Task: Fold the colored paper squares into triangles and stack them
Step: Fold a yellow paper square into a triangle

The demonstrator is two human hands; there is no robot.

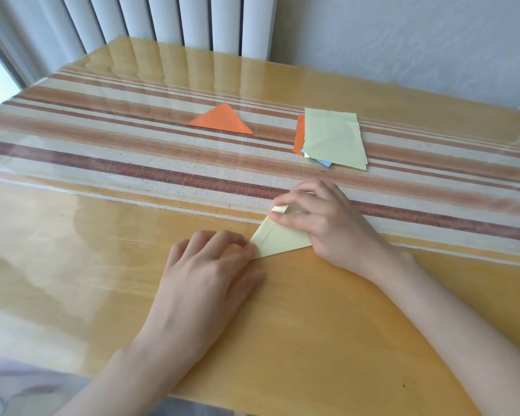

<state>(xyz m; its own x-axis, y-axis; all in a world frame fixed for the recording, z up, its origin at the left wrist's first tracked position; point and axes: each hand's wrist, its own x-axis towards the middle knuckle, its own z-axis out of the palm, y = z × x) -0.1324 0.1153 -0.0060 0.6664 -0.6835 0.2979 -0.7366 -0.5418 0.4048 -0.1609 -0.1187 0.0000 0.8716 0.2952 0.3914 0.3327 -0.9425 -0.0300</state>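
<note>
Now we see the yellow paper (278,240) mid-frame: left hand (204,274) flat, pressing its left corner; right hand (321,217) pinches its top tip. Orange triangle (221,120) upper centre, pile of squares (333,139) right of it.

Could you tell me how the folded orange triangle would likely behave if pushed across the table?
The orange triangle looks thin and lies flat, so it is probably very light and floppy. On the glossy table it would likely slide easily.
</note>
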